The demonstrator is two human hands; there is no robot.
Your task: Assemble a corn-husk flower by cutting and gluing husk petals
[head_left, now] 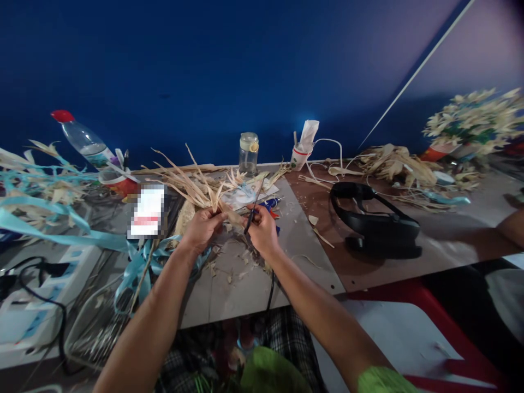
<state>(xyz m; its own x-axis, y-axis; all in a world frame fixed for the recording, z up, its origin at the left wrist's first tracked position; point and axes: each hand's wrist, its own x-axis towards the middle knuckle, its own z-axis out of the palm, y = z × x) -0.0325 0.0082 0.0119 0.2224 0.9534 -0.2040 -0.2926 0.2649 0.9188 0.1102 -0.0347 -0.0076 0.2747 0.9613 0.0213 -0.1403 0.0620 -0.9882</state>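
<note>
Deep blue wall behind; a grey surface (245, 278) in front, littered with husk scraps. Far left we note a plastic bottle (84, 139) with a red cap, lying tilted, and loops of pale blue ribbon (61, 232) trailing toward the middle. Below them sits a white power strip (36, 305) with a black cable. A phone (148, 211) stands just left of the work, its screen blurred.

Centre: our left hand (202, 228) is closed around the base of a husk bundle (200, 191), whose dry strips fan up and to the left over the surface. Our right hand (262, 232), just beside it, grips a slim dark tool (249, 219) between thumb and fingers, with its tip against the bundle where the left hand pinches. We cannot tell what kind of tool it is. A black cord (271, 286) drops from under the right wrist over the surface edge.

Further back a glass jar (248, 153) and a paper cup (301, 155) stand near the wall. Right of centre, on a brown board (450, 243), lies a black headset (374, 224), well apart from the hands. Beyond it is a heap of loose husks (395, 164), then a bunch of pale husk flowers (475, 117) at far right. Another person's forearm (510, 229) rests at the right edge.
</note>
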